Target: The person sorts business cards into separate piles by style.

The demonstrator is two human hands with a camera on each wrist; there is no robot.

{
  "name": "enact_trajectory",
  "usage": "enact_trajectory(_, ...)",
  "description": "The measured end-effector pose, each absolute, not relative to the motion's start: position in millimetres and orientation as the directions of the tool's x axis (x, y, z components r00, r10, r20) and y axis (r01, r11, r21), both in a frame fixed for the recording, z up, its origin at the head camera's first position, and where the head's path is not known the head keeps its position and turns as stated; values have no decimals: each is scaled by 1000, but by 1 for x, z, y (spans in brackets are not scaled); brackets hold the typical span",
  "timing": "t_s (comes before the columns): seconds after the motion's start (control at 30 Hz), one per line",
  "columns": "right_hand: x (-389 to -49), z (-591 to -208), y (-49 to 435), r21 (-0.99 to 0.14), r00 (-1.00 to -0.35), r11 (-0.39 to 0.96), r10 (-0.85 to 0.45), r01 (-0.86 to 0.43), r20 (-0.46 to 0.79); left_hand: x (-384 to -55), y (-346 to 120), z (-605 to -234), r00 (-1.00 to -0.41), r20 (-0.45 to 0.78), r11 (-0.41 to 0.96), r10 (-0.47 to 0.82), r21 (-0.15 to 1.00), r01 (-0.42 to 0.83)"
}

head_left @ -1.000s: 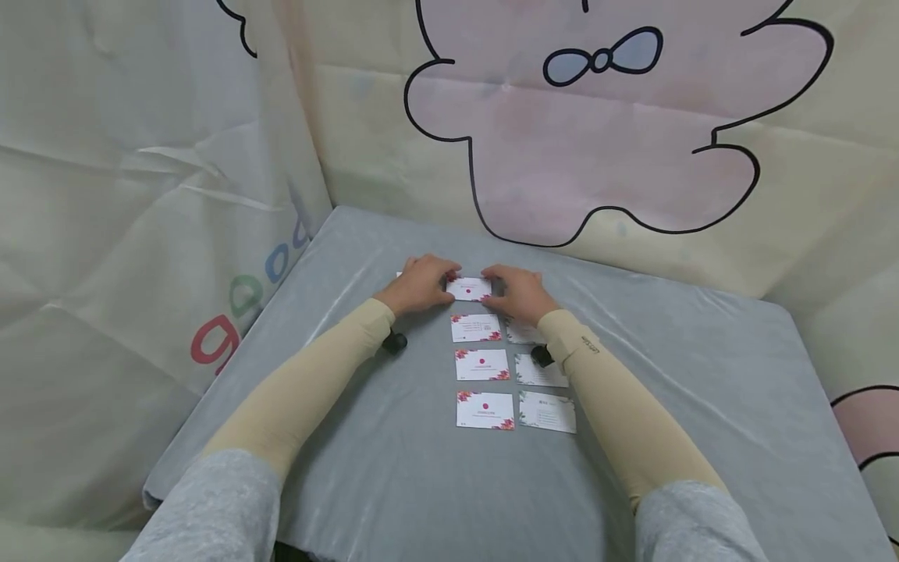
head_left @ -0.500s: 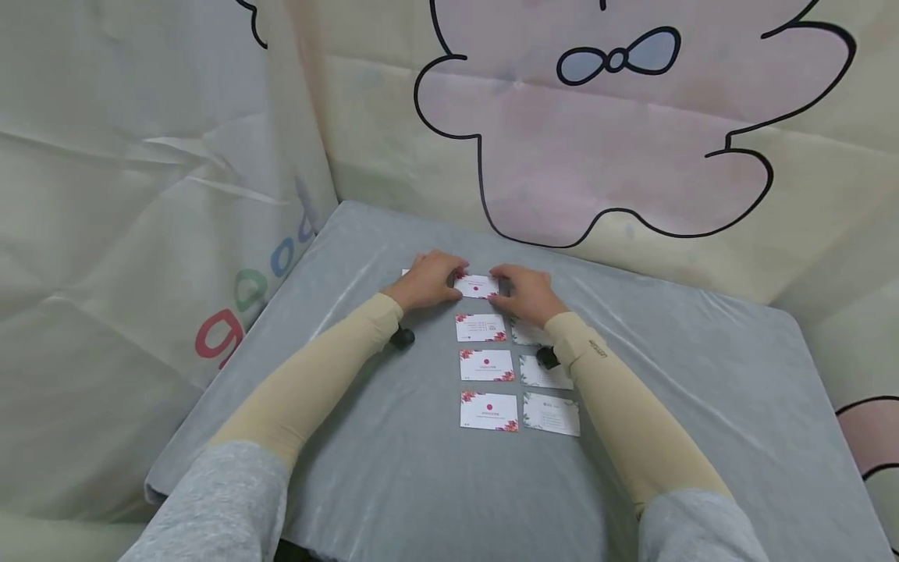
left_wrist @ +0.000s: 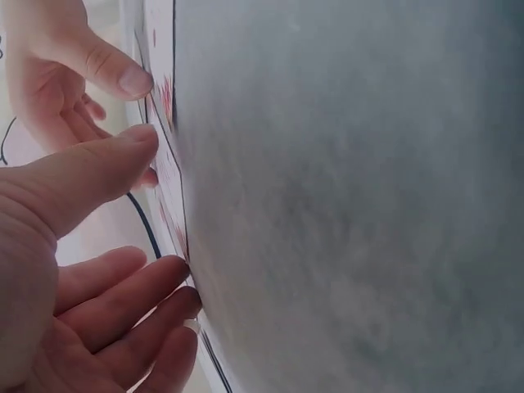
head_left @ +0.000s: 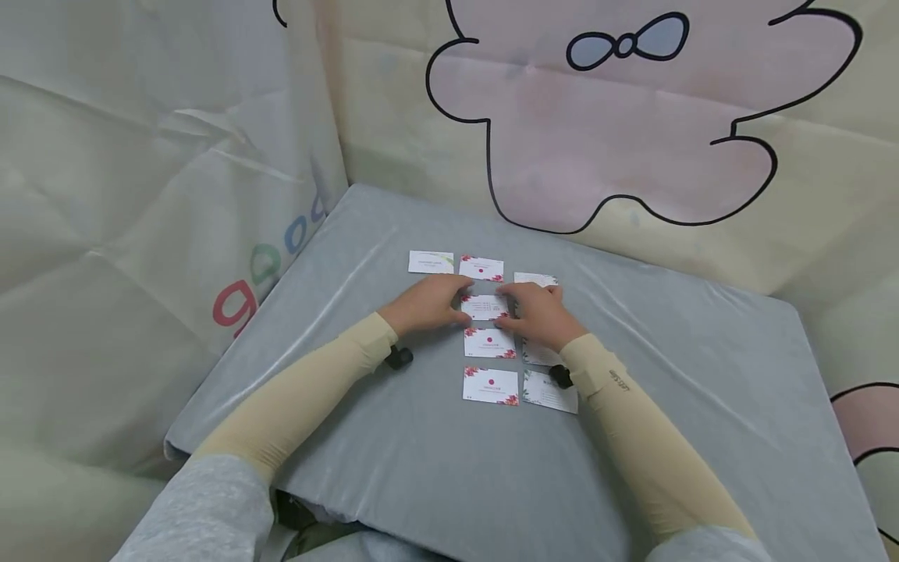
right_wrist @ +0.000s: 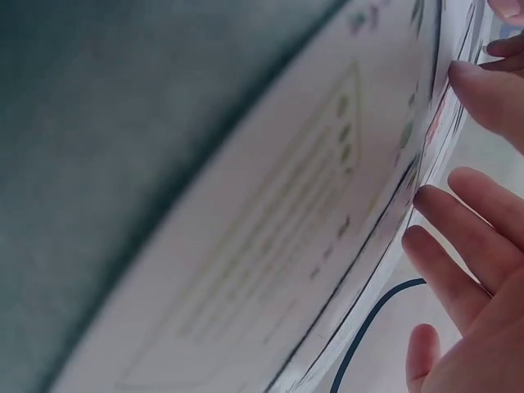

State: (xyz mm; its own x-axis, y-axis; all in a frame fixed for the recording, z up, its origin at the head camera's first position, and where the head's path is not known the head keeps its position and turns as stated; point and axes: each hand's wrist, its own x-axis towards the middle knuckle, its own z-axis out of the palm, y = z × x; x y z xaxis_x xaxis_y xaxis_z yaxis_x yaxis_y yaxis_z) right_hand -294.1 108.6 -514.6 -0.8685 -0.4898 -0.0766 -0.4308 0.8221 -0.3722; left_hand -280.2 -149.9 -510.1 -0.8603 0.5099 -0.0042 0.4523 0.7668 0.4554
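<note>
Small white business cards lie in rows on the grey cloth. In the head view, a red-flowered business card [head_left: 485, 307] sits between my two hands. My left hand [head_left: 428, 304] is at its left side, thumb and fingers spread apart, fingertips on or close to the edge. On the other side, my right hand [head_left: 539, 314] has its thumb and forefinger at the right edge, partly covering the green-leaf cards beneath. In the left wrist view the left fingers [left_wrist: 131, 319] are relaxed by the card's edge. The right fingers [right_wrist: 458, 246] look extended in the right wrist view.
Farther back lie a red-flowered card [head_left: 481, 268], a green-edged card [head_left: 431, 262] and a leaf-patterned card [head_left: 536, 279]. Nearer are two more red-flowered cards, the front one [head_left: 491, 385] beside a leaf card [head_left: 550, 392]. A printed curtain [head_left: 597, 156] hangs behind the table [head_left: 393, 445].
Both hands have come nearer, from the sides of the back-row red-flowered card to those of the one in front of it. The green-edged card and the back leaf card are now uncovered.
</note>
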Motion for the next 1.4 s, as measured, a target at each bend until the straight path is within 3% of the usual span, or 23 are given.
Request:
enact_trajectory(0.43,-301,-526,97,-381,-876,839,-464,-388,-130,-288,-148,-530,-862,7,799,507,370,473)
enact_trajectory(0.8,-308,-528,99,-390,-868,823,-485,-413,-104,-295,-157,-529,-866,25,770,499,446,456)
enact_trajectory(1.4,-351,-513,89,-378,-903,841,-428,-387,-29,-350,-153,-510,-880,30,828,473,325,456)
